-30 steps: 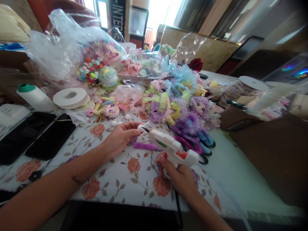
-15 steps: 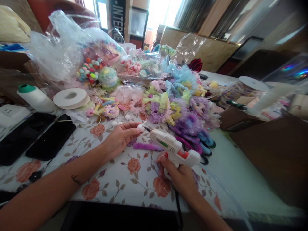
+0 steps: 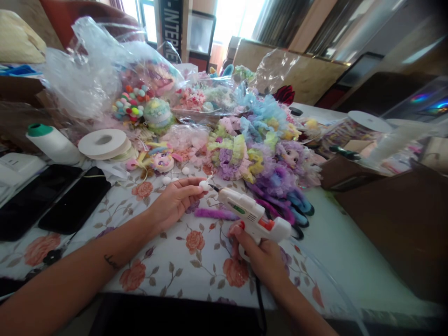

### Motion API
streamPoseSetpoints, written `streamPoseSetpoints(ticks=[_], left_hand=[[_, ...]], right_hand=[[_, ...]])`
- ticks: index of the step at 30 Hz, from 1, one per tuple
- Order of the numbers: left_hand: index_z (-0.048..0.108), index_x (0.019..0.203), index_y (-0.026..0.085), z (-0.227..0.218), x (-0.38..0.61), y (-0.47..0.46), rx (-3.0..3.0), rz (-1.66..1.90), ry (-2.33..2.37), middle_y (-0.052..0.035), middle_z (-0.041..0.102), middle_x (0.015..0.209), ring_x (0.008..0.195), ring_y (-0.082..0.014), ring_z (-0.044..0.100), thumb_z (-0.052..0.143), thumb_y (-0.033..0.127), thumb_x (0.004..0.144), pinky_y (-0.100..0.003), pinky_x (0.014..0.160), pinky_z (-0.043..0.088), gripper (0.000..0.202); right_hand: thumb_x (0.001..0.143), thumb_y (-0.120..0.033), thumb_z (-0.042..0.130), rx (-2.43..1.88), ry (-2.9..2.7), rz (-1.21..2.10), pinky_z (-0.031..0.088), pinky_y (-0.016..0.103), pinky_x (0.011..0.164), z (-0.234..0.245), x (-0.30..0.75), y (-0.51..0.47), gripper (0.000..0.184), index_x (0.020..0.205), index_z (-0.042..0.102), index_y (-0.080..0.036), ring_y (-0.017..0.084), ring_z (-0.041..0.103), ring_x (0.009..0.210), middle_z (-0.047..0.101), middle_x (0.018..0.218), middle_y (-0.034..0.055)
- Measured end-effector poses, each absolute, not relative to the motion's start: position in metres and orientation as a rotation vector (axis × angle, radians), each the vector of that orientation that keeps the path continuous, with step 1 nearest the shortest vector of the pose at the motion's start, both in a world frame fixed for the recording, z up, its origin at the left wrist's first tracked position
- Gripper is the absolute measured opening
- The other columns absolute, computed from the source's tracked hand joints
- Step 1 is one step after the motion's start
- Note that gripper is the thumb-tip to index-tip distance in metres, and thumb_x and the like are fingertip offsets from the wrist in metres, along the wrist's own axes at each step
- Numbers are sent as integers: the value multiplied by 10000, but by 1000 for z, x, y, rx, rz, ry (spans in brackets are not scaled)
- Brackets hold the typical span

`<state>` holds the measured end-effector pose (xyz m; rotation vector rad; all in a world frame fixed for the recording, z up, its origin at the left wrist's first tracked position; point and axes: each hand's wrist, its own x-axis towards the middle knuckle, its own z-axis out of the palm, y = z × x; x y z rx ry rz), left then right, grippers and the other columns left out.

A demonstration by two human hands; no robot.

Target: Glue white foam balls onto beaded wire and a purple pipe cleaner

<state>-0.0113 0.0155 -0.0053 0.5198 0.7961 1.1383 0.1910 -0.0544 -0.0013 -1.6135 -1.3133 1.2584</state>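
Between the thumb and fingers of my left hand [image 3: 177,200] is a small white pom-pom [image 3: 204,185]. My right hand [image 3: 261,256] grips a white hot glue gun [image 3: 245,207] by its handle. The gun's dark nozzle points left and is at the pom-pom; whether it touches I cannot tell. Several loose white pom-poms [image 3: 185,171] rest on the flowered cloth beyond my left hand. A fuzzy purple pipe cleaner [image 3: 216,213] lies between my hands.
Ruffled flower pieces [image 3: 229,156] and a doll head [image 3: 291,156] are heaped behind. Two phones [image 3: 75,200], a ribbon spool [image 3: 102,143] and a thread cone [image 3: 54,142] sit at left. A brown box [image 3: 392,219] stands at right. The gun's cord [image 3: 259,298] drops over the front edge.
Both hands stay nearly where they were, the glue gun's nozzle still at the pom-pom. The view has shifted very slightly.
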Motion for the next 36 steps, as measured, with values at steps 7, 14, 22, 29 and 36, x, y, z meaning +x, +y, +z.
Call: streamPoseSetpoints(ticks=[7,14,22,29,36], left_hand=[[740,866,148,-2,-13,16,521,1192,806,-29,734,808,711,-83,666,679,31,735,-156,693,541,186],[733,844,145,4,-14,18,456,1276,877,-32,741,834,730,-85,682,639,-15,748,-129,689,567,209],[737,854,153,-1,-12,17,493,1246,885,-25,736,849,748,-90,690,644,-10,754,-130,691,583,213],[743,862,167,-2,-14,19,510,1239,932,-26,742,863,757,-96,694,633,-3,769,-132,697,584,223],[740,866,178,-5,-15,19,521,1221,917,-24,737,857,739,-92,688,666,19,753,-138,676,582,209]], right_hand=[[784,-448,620,-1551,-1274,1324,430,235,470,-1,190,-50,293,917,653,-188,121,513,434,562,481,-48],[744,-426,650,-1438,-1160,1252,417,229,424,10,209,-47,287,876,665,-172,106,548,435,667,685,7],[810,-477,553,-1796,-990,360,449,269,430,12,345,-21,347,868,641,-146,141,567,475,680,721,77],[719,-310,667,-2222,-996,168,459,346,595,-6,414,7,245,552,517,-212,297,656,694,583,516,80],[789,-330,611,-2309,-1262,16,461,377,664,-9,411,4,191,679,610,-174,333,667,784,659,668,152]])
